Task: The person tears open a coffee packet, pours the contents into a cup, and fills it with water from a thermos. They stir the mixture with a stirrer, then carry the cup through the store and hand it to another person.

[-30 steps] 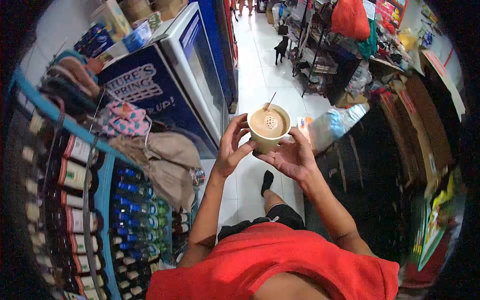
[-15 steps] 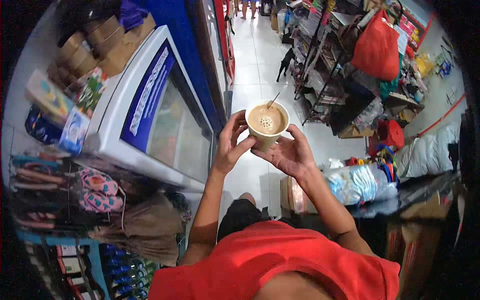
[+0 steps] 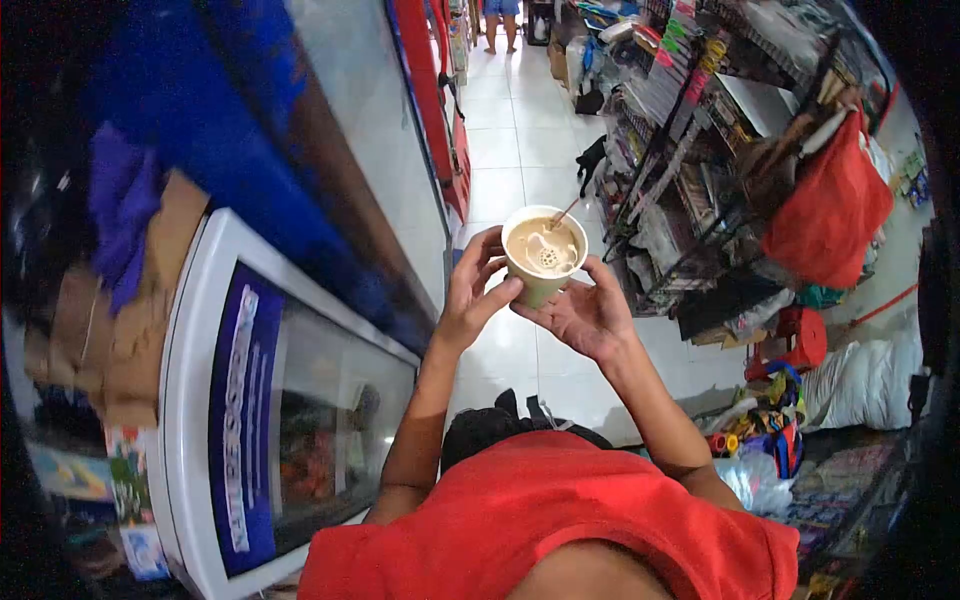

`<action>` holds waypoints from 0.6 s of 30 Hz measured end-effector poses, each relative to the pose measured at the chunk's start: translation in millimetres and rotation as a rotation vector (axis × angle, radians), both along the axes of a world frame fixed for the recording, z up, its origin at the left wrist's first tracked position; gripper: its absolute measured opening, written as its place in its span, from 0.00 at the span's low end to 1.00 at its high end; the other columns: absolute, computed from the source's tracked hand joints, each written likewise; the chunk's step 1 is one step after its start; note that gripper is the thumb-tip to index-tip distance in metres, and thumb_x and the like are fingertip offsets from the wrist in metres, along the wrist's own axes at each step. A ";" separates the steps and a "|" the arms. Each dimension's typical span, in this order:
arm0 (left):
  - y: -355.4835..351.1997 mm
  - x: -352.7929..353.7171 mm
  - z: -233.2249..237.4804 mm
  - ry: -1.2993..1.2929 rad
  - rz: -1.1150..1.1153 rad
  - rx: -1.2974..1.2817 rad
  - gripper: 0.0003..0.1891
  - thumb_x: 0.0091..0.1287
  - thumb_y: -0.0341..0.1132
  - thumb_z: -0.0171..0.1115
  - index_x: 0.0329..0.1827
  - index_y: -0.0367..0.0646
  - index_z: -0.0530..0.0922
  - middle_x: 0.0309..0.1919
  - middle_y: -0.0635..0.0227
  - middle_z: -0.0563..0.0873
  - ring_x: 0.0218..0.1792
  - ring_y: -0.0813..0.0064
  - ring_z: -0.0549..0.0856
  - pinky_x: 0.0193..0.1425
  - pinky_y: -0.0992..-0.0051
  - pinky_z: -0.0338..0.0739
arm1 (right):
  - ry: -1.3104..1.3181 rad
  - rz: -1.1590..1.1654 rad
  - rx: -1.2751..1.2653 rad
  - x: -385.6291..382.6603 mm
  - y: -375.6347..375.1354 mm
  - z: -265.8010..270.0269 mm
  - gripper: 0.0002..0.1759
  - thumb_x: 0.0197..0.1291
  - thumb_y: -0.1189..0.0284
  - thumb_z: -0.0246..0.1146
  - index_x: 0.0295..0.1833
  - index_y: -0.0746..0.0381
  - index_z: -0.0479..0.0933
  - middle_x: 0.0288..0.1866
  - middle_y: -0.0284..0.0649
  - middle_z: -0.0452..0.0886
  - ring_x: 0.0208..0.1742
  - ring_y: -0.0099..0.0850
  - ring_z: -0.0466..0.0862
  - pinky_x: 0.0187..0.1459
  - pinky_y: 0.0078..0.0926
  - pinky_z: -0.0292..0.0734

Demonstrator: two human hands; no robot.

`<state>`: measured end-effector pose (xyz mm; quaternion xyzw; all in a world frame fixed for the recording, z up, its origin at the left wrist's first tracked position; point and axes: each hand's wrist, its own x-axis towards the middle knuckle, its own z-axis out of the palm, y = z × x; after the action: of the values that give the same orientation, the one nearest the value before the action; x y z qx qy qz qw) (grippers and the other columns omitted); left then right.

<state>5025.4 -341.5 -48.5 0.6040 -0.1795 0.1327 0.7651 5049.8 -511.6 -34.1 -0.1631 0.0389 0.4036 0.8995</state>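
Observation:
A paper cup (image 3: pixel 538 291) of milky brown coffee (image 3: pixel 540 247) is held upright in front of me, with bubbles on the surface. A thin stirrer (image 3: pixel 565 211) leans against the cup's far rim. My left hand (image 3: pixel 477 290) wraps the cup's left side, thumb across the near wall. My right hand (image 3: pixel 588 310) supports the cup from the right and below, its fingers against the lower wall. Part of the right fingers is hidden behind the cup.
On my left stands a white-framed glass-door fridge (image 3: pixel 190 400), with cardboard boxes (image 3: pixel 130 320) beyond it. Crowded racks (image 3: pixel 690 190) and a hanging red bag (image 3: pixel 835 205) line the right. Ahead, a tiled aisle (image 3: pixel 495 130) holds a black animal (image 3: pixel 592 160) and a person's legs (image 3: pixel 500 25).
I have moved forward along the aisle; the fridge and racks have slid back toward me. Both hands still hold the cup, and the coffee's surface and the stirrer have shifted.

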 end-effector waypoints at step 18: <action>22.5 414.0 -3.0 0.040 0.012 -0.032 0.31 0.54 0.32 0.62 0.61 0.33 0.61 0.54 0.58 0.70 0.58 0.69 0.70 0.62 0.67 0.62 | -0.042 0.042 -0.060 423.0 20.7 -3.2 0.35 0.56 0.59 0.55 0.60 0.77 0.59 0.57 0.57 0.69 0.57 0.47 0.72 0.64 0.46 0.62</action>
<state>5439.4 -319.0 -51.5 0.5951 -0.1586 0.1280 0.7774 5472.7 -490.8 -37.3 -0.1993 0.0287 0.4174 0.8862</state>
